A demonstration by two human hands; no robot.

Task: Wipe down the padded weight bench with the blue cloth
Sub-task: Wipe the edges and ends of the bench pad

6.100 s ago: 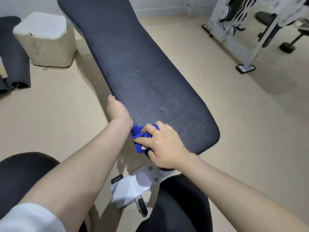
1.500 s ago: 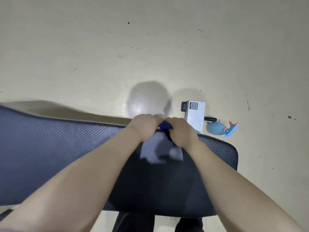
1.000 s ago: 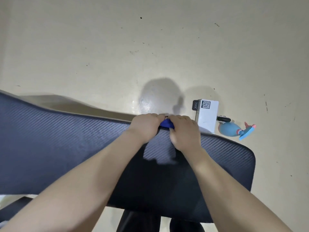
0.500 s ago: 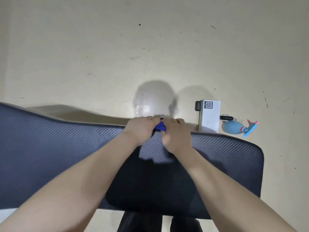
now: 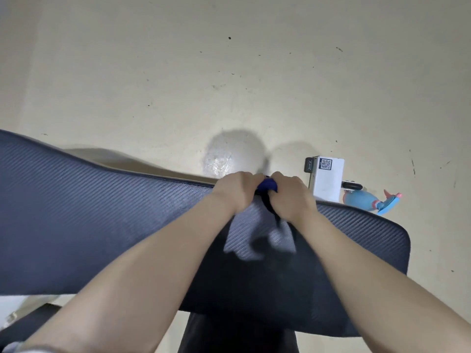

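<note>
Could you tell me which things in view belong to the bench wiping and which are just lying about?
Part of the job:
- blue cloth, gripped between both hands
- padded bench
- left hand
- right hand

Just lying about:
- white box with a QR label, beyond the bench
- light blue spray bottle on its side on the floor

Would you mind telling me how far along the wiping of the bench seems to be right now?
Done: nothing on the bench pad visibly tells wiped areas from unwiped.
In hand: the left hand and right hand both grip the bunched blue cloth at the pad's far edge.
Left: cannot tell; probably the rest of that edge and the end near the spray bottle.
</note>
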